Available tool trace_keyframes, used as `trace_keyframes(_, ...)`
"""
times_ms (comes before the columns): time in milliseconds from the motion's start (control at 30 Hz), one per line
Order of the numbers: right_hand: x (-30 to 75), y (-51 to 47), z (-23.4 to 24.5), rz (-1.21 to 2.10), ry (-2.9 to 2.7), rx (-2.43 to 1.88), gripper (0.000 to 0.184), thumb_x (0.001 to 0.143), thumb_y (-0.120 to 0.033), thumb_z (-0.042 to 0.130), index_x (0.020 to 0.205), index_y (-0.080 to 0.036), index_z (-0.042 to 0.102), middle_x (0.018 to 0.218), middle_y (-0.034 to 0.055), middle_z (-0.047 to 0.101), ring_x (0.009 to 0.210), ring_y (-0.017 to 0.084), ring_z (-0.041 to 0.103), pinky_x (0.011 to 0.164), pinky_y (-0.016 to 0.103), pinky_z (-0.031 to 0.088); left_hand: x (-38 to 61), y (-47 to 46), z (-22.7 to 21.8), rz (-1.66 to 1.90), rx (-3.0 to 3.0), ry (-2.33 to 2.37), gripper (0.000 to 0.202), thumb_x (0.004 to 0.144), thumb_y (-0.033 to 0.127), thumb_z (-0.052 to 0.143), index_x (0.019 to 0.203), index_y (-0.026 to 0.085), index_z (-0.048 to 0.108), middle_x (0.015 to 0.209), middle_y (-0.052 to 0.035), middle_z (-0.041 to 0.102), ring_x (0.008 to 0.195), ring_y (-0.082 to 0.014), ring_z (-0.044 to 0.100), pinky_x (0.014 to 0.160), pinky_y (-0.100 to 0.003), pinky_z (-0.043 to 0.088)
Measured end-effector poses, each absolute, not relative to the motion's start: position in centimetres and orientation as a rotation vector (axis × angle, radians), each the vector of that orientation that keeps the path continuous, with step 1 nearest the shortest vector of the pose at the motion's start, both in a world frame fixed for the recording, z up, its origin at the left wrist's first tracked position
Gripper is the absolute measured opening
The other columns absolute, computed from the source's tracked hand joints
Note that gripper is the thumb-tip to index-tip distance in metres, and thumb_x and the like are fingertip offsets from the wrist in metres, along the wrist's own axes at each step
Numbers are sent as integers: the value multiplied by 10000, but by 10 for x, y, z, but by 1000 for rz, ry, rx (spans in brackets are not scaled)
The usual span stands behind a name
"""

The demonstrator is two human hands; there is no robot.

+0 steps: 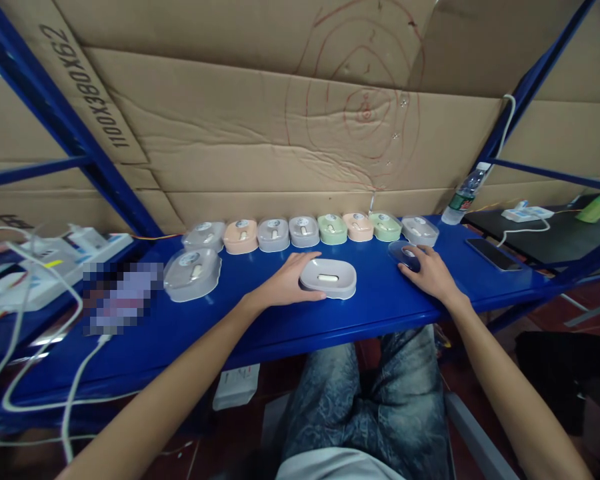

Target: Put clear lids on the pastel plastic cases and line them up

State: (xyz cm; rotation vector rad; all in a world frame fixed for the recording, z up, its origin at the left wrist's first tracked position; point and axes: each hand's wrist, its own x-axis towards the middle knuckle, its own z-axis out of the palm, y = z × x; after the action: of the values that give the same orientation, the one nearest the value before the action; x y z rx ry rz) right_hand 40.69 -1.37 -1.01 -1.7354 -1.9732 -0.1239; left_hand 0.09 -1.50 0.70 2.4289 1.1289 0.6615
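Note:
My left hand (pixel 285 283) rests against the left side of a grey oval box (pixel 329 278) with no lid, a small white piece lying inside it, on the blue shelf (pixel 260 320). My right hand (pixel 433 272) lies on a clear lid (pixel 403 253) flat on the shelf, fingers spread over it. Behind them runs a row of several closed boxes in grey, peach and green, from a grey one (pixel 204 235) to another grey one (pixel 420 230). One more closed grey box (pixel 193 272) sits in front at the left.
Cardboard sheets line the back wall. A plastic bottle (pixel 464 195) stands at the right end, a black phone (pixel 493 254) lies near it, and a white power strip (pixel 525 213) lies beyond. White boxes and cables (pixel 40 267) crowd the left. My knees are under the shelf.

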Motion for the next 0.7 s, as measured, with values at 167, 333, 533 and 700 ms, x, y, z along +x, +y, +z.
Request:
trace_keyframes(167, 368, -22, 6, 122, -1977, -1266, 526, 918, -547, 689, 1365, -273, 646, 1316, 99, 688, 1172, 321, 677, 1063, 509, 544, 1, -14, 4, 662, 2357, 1143, 1111, 729, 622, 873, 1632, 251, 343, 1606, -154, 469, 1465, -403, 447, 1221, -563, 360)
trace_keyframes(333, 306, -37, 23, 254, -2179, -873, 559, 890, -497, 772, 1404, -325, 635, 1433, 85, 625, 1349, 335, 591, 1150, 564, 484, 2, -12, 1, 689, 2307, 1128, 1217, 679, 627, 911, 1655, 248, 292, 1648, -179, 421, 1488, -414, 436, 1231, -586, 342)
trace_keyframes(533, 270, -39, 18, 300, -2309, -746, 601, 870, -440, 799, 1433, -317, 629, 1480, 103, 566, 1389, 338, 563, 1154, 546, 492, 3, -10, -3, 747, 2287, 1072, 1220, 665, 589, 934, 1653, 240, 309, 1675, -193, 389, 1523, -424, 397, 1234, -592, 332)
trace_keyframes(700, 268, -34, 9, 310, -2316, -686, 592, 891, -411, 781, 1449, -298, 619, 1489, 115, 568, 1394, 335, 560, 1146, 541, 496, 3, -8, -3, 744, 2268, 1049, 1227, 645, 571, 953, 1648, 239, 328, 1664, -188, 411, 1514, -441, 401, 1229, -591, 331)
